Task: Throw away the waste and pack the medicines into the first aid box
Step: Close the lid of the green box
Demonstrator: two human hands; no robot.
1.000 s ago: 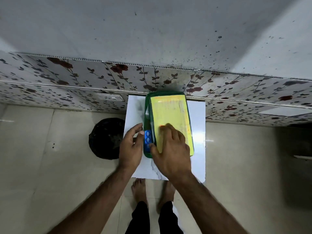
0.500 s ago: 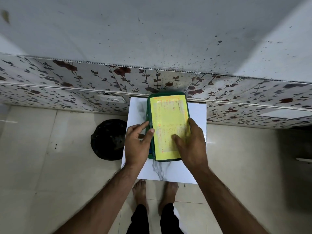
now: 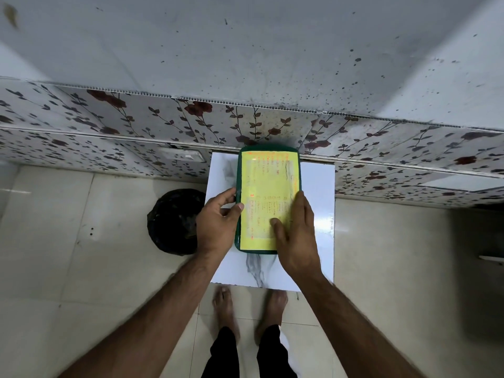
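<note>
The green first aid box [image 3: 267, 170] lies closed on the small white marble-patterned table [image 3: 317, 214], its yellow labelled lid facing up. My left hand [image 3: 218, 222] grips the box's left edge, thumb on the lid. Over the lid's near right corner lies my right hand [image 3: 296, 236], fingers spread and pressing down. No medicines or waste show outside the box; its contents are hidden.
A bin lined with a black bag [image 3: 174, 222] stands on the floor just left of the table. A floral-tiled wall [image 3: 136, 124] runs right behind the table. My bare feet [image 3: 248, 309] are at the table's near edge, on a pale tiled floor.
The lid has swung fully shut, hiding the blue strip seen at the box's left side. My right hand slid from the lid's left to its right; my left hand moved onto the left edge.
</note>
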